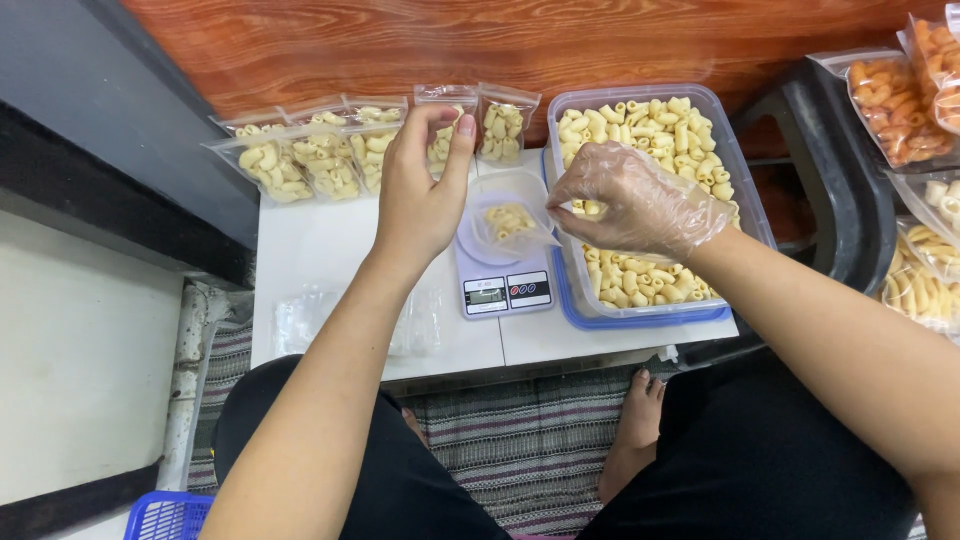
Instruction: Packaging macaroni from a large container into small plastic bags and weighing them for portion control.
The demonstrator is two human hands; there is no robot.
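The gloved right hand (pixel 635 205) hangs over the near left corner of the clear plastic tub of pale macaroni (pixel 690 125), its fingertips (pixel 572 195) drawn together in a pinch; a piece or two of macaroni seems caught in that grip, though the wrinkled glove blurs it. Just to the left of this hand, and slightly lower in the view, an open small clear bag (pixel 510 222) lies on the tray of the digital scale (pixel 505 290), with a few macaroni pieces inside. The bag's mouth faces up and to the right, toward the tub, so the right hand is the nearer one, almost touching the bag's edge.

The bare left hand (pixel 420 195) is raised farther back, thumb and forefinger pressed on the top edge of a filled bag (pixel 442 140) standing in the row of filled bags (pixel 320 155) along the far side of the white bench (pixel 310 250). A stack of empty clear bags (pixel 300 320) lies near the bench's front left.
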